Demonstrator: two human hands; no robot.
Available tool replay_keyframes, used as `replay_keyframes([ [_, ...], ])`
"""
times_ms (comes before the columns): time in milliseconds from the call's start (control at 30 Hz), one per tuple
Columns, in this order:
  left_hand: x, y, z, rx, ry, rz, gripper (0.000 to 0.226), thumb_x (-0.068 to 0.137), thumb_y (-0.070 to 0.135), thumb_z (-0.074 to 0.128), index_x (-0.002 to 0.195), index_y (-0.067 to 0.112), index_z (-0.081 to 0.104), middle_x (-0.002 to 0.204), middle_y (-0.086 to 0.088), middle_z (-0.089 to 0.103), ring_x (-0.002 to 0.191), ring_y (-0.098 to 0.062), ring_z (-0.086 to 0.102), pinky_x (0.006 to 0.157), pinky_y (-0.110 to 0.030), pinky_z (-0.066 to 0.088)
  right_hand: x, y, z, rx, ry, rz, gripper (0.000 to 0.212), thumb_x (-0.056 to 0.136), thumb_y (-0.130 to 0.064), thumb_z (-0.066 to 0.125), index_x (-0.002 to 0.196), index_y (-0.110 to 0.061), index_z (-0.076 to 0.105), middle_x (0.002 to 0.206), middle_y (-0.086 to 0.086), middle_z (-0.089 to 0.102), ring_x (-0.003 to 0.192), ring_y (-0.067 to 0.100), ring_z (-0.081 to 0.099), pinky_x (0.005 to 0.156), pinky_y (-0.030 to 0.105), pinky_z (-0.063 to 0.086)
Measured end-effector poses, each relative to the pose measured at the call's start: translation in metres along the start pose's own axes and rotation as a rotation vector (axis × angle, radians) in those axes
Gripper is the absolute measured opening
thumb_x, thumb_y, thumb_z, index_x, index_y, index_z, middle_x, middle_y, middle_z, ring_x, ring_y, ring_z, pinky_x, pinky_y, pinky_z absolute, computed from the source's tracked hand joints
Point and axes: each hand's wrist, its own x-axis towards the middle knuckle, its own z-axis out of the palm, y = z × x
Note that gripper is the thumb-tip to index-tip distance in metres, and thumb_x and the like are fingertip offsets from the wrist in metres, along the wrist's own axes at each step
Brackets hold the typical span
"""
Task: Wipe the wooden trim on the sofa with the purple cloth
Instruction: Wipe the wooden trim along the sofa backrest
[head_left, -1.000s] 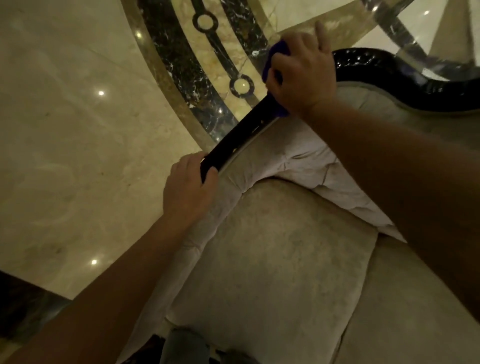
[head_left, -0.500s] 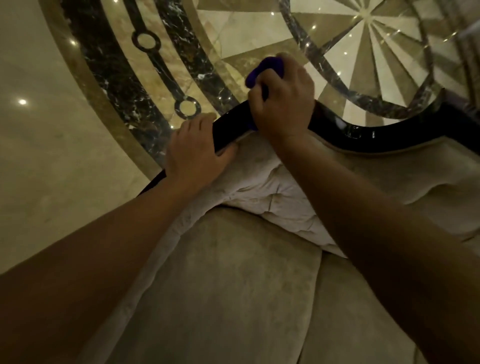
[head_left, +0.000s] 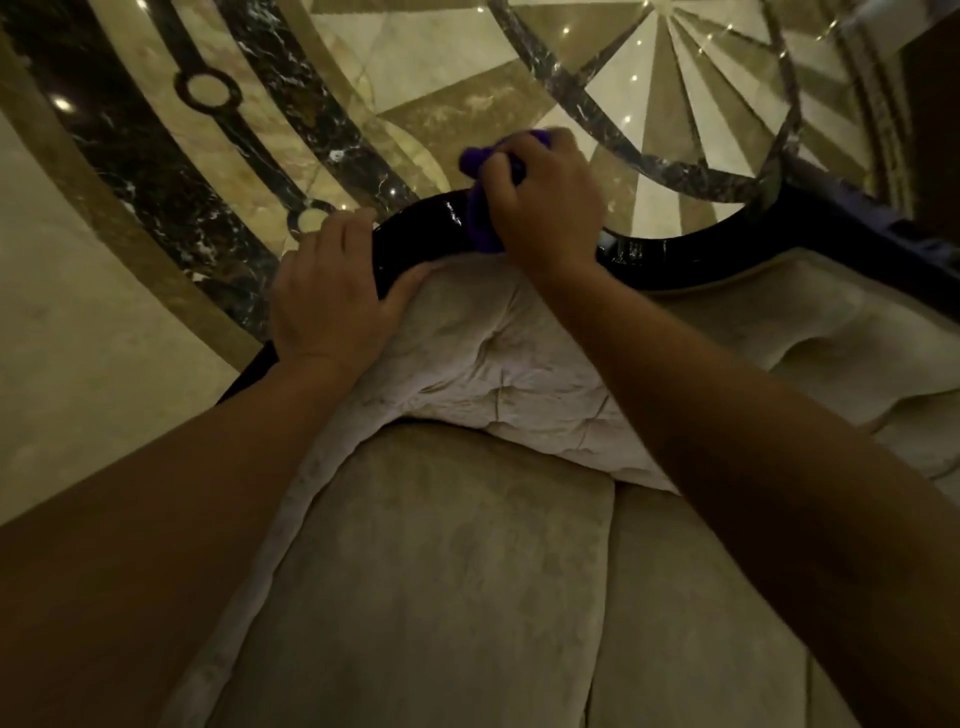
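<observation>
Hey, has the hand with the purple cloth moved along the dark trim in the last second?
Yes. The right hand has slid the purple cloth along the wooden trim, off the straight side section and onto the curved top, away from the left hand.

Polished marble floor (head_left: 93, 395), cream and beige, far and left. Inlaid with curved dark veined bands (head_left: 156, 171) sweeping from far left toward the near left; thinner dark line with ring motifs (head_left: 207, 92) between the bands. Radiating sunburst medallion (head_left: 670, 93) of alternating pale and tan wedges at far right, ringed by a dark veined border. Small bright ceiling-light reflections (head_left: 62, 104) scattered over the glossy surface. Dim, warm lighting throughout. Dark, indistinct object at the far right edge.
</observation>
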Motion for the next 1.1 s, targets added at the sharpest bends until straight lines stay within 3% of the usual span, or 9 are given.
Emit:
replay_keyframes([
  [133, -0.002, 0.002, 0.001, -0.029, -0.019, 0.022, 0.075, 0.101, 0.071, 0.041, 0.142, 0.009, 0.051, 0.133, -0.016, 0.063, 0.110, -0.038, 0.062, 0.087, -0.049, 0.049, -0.002, 0.067, -0.032, -0.427, -0.143, 0.040, 0.045, 0.099, -0.040, 0.038, 0.095, -0.010, 0.072, 0.104, 0.020, 0.066, 0.089, 0.039, 0.064, 0.077, 0.041, 0.047],
  [300, 0.000, 0.002, -0.003, -0.041, -0.013, 0.014, 0.076, 0.100, 0.072, 0.040, 0.142, 0.011, 0.051, 0.140, -0.013, 0.059, 0.118, -0.035, 0.060, 0.096, -0.048, 0.045, -0.007, 0.082, -0.064, -0.917, -0.261, -0.268, 0.043, 0.101, -0.027, 0.039, 0.098, 0.003, 0.070, 0.107, 0.030, 0.064, 0.095, 0.042, 0.062, 0.087, 0.049, 0.046],
  [467, -0.004, 0.002, 0.002, -0.057, -0.008, 0.023, 0.078, 0.098, 0.075, 0.038, 0.141, 0.010, 0.051, 0.147, -0.018, 0.055, 0.128, -0.038, 0.054, 0.105, -0.052, 0.041, 0.005, 0.073, -0.109, -1.560, -0.534, -0.375, 0.046, 0.100, -0.043, 0.045, 0.128, -0.013, 0.065, 0.133, 0.020, 0.059, 0.121, 0.039, 0.056, 0.106, 0.055, 0.042],
  [567, 0.002, -0.002, 0.001, -0.090, -0.046, -0.007, 0.080, 0.097, 0.077, 0.037, 0.141, 0.012, 0.050, 0.152, -0.020, 0.048, 0.133, -0.041, 0.050, 0.108, -0.056, 0.038, 0.018, 0.061, -0.122, -1.686, -0.563, -0.405, 0.051, 0.089, -0.049, 0.064, 0.128, -0.017, 0.067, 0.124, 0.016, 0.062, 0.118, 0.039, 0.056, 0.102, 0.055, 0.044],
  [667, 0.000, -0.007, 0.003, -0.098, -0.030, -0.015, 0.080, 0.096, 0.077, 0.042, 0.140, 0.012, 0.052, 0.154, -0.021, 0.046, 0.134, -0.044, 0.049, 0.109, -0.057, 0.038, 0.009, 0.066, -0.119, -1.631, -0.511, -0.380, 0.042, 0.090, -0.047, 0.061, 0.116, -0.017, 0.072, 0.124, 0.017, 0.063, 0.117, 0.039, 0.056, 0.102, 0.056, 0.043],
  [733, -0.001, -0.007, 0.003, -0.089, -0.001, -0.011, 0.078, 0.096, 0.077, 0.042, 0.139, 0.012, 0.053, 0.153, -0.020, 0.046, 0.132, -0.044, 0.050, 0.108, -0.056, 0.038, -0.004, 0.080, -0.110, -1.452, -0.449, -0.357, 0.038, 0.094, -0.041, 0.054, 0.111, -0.013, 0.073, 0.126, 0.021, 0.062, 0.117, 0.041, 0.056, 0.102, 0.058, 0.043],
  [833, 0.000, -0.005, 0.004, -0.079, -0.023, -0.011, 0.077, 0.097, 0.077, 0.041, 0.138, 0.013, 0.053, 0.151, -0.020, 0.048, 0.130, -0.042, 0.052, 0.106, -0.055, 0.039, -0.023, 0.084, -0.073, -0.903, -0.288, -0.189, 0.036, 0.097, -0.033, 0.047, 0.110, -0.006, 0.069, 0.120, 0.022, 0.061, 0.109, 0.041, 0.057, 0.093, 0.055, 0.045],
  [933, -0.001, -0.005, 0.007, -0.041, 0.026, -0.001, 0.074, 0.099, 0.074, 0.042, 0.135, 0.011, 0.052, 0.147, -0.019, 0.052, 0.124, -0.041, 0.055, 0.101, -0.053, 0.042, -0.024, 0.062, -0.031, -0.384, -0.074, 0.099, 0.036, 0.094, -0.037, 0.046, 0.107, -0.013, 0.070, 0.118, 0.013, 0.063, 0.104, 0.032, 0.058, 0.086, 0.046, 0.050],
  [1100, 0.003, -0.002, 0.009, -0.026, -0.019, 0.006, 0.075, 0.101, 0.071, 0.041, 0.134, 0.004, 0.052, 0.147, -0.021, 0.053, 0.128, -0.042, 0.054, 0.103, -0.056, 0.042, -0.004, 0.034, -0.012, 0.011, 0.006, 0.399, 0.033, 0.088, -0.042, 0.051, 0.101, -0.022, 0.074, 0.112, 0.002, 0.064, 0.100, 0.021, 0.059, 0.087, 0.041, 0.053],
])
